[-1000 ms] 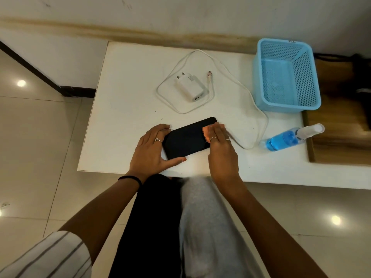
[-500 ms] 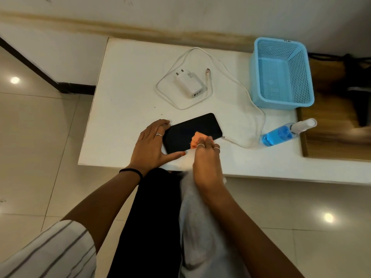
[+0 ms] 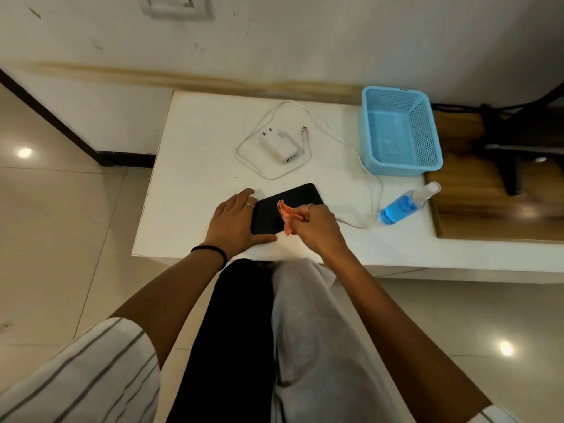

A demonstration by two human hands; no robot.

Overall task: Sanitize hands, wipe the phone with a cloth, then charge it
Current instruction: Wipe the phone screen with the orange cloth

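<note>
Phone lies black and screen-up on the white table, near the table's front edge, turned at a slant. The left hand is spread flat and open on the table against the phone's left end, fingers along its short edge and thumb stretched under its near corner; it grips nothing but steadies the phone. The right hand is closed in a pinch over the phone's right part, holding a small crumpled orange cloth that hangs from the fingertips above the dark screen; whether the cloth touches the glass cannot be told. Behind the phone, farther from the person, sits a white charger with its white cable looped around it and trailing past the phone's right side. Right of the phone lies a spray bottle of blue liquid on its side, and behind that stands a light blue basket.
</note>
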